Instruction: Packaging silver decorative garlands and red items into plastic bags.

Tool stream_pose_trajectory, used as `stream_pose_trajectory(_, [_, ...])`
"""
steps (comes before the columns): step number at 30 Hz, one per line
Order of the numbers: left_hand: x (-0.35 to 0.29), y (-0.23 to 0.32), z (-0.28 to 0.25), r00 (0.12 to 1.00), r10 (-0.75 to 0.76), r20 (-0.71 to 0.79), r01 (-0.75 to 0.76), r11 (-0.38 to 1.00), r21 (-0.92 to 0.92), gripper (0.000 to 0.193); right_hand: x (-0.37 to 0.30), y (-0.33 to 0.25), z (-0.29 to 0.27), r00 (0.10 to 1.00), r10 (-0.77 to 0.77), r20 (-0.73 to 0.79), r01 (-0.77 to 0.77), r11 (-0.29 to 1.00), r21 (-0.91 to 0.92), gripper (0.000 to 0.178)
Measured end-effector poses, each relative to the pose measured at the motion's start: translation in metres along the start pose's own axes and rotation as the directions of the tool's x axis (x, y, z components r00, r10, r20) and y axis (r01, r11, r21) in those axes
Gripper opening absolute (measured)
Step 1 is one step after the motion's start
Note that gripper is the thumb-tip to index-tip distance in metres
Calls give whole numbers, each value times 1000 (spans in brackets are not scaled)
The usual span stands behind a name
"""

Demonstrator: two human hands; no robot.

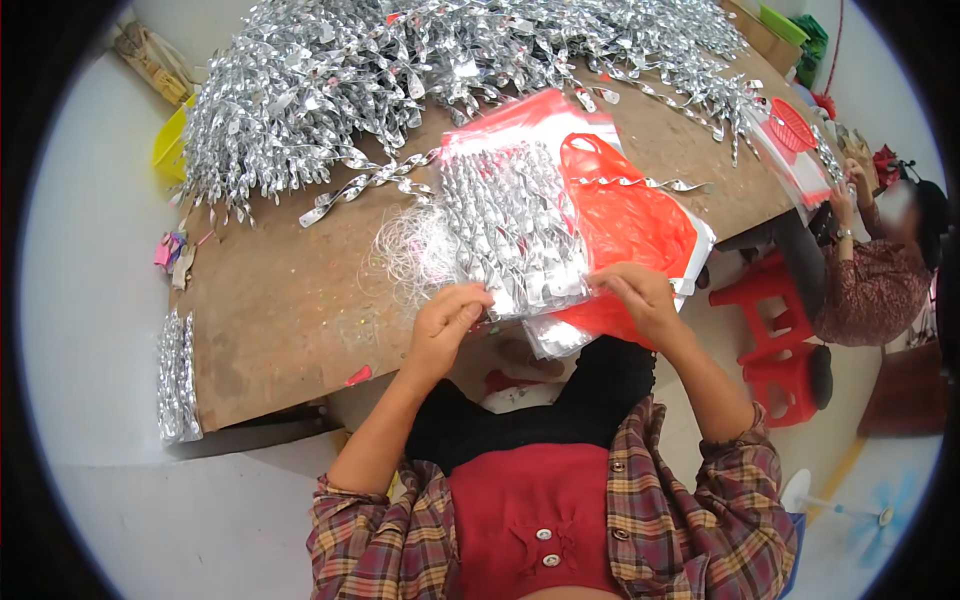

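Note:
Between my hands, at the table's near edge, lies a clear plastic bag [515, 225] filled with rows of twisted silver foil strips. My left hand [450, 322] pinches its near left corner. At the near right corner my right hand [640, 298] grips it between thumb and fingers. Under and beyond the bag is a stack of clear bags with red edges [540, 112]. A red plastic bag [635, 225] is spread to the right, with one twisted silver strip [645, 183] across it. Left of the filled bag sits a tangle of thin white string [412, 250].
A big heap of twisted silver strips [330, 90] covers the table's far side. More packed strips [178, 380] hang at the left edge. A red basket [790, 125] stands far right, near a co-worker [880, 260] and red stools [770, 320]. A fan [880, 517] is lower right.

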State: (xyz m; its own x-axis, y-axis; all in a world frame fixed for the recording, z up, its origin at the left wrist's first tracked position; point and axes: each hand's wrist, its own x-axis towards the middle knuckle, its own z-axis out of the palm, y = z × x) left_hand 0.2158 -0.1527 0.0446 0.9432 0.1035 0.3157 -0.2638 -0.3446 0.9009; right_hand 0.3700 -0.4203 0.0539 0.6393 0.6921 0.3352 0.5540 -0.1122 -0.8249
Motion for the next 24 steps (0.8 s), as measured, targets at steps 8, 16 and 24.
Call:
stream_pose_trajectory(8, [3, -7, 15, 862, -420, -285, 388, 907, -164, 17, 22, 13, 25, 972, 186, -144, -201, 974, -101, 19])
stream_pose_trajectory(16, [10, -20, 32, 886, -85, -455, 291, 867, 405, 35, 39, 15, 46, 968, -64, -241, -97, 794, -600, 41])
stream_pose_trajectory(24, [21, -21, 35, 916, -52, -399, 293, 764, 575, 46, 50, 34, 35, 967, -61, -246, -104, 790, -604, 56])
